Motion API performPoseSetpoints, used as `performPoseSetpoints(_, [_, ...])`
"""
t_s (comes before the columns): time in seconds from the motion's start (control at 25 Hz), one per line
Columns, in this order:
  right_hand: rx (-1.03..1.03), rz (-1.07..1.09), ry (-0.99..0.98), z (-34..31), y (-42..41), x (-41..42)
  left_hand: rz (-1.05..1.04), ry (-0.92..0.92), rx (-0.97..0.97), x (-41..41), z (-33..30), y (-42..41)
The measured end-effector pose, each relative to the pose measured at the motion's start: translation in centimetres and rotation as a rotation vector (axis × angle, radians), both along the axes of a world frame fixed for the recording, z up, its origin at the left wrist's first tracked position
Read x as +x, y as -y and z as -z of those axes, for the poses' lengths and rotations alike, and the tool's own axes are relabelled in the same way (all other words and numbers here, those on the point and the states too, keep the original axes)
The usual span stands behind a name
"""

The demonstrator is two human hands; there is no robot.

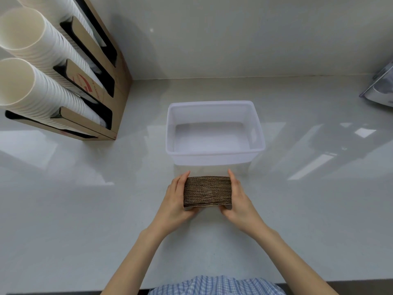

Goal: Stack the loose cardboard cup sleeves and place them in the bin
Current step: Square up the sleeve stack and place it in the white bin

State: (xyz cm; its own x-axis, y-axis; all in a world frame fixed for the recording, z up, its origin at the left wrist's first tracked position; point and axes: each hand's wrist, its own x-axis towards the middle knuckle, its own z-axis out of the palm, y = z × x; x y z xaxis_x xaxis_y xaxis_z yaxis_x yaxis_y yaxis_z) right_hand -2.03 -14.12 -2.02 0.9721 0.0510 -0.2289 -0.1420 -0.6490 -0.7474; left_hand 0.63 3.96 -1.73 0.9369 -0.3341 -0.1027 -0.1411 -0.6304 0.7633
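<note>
Two hands pressed against the ends of a stack of sleeves (pixel 207 191). Left hand (pixel 175 199) flat on the left end, fingers pointing away toward the bin, thumb tucked under the near edge. Right hand (pixel 237 201) flat on the right end, the same way, thumb curled under the near corner. Stack squeezed between both palms, brown and wavy along its edges, all lined up neat. Hard to tell whether resting on the tabletop (pixel 85 209) or held just above it. Just past the stack, close but not touching, a clear plastic bin (pixel 214 155), open on top, with nothing inside. Off to the far left, a brown cardboard holder (pixel 119 86) standing near the wall, with long rows of white paper cups (pixel 42 60) poking out of it. At the far right edge, part of a shiny plastic bag (pixel 380 86). Down at the bottom, a blue checked shirt (pixel 217 285) between two bare arms.
</note>
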Motion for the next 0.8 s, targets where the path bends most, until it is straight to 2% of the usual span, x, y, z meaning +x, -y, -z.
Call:
performPoseSetpoints(0.44, [-0.11,-0.137,-0.005,-1.6,0.8,1.2,0.073,-0.015,0.018,0.9,-0.4,-1.0])
performPoseSetpoints(0.6, [-0.067,-0.177,-0.024,-2.7,1.1,0.9,0.086,-0.125,-0.097,0.8,-1.5,-1.6])
performPoseSetpoints(0.8, [0.161,-0.094,-0.212,-5.2,1.4,0.9,0.035,-0.269,-0.362,1.1,-4.5,-2.1])
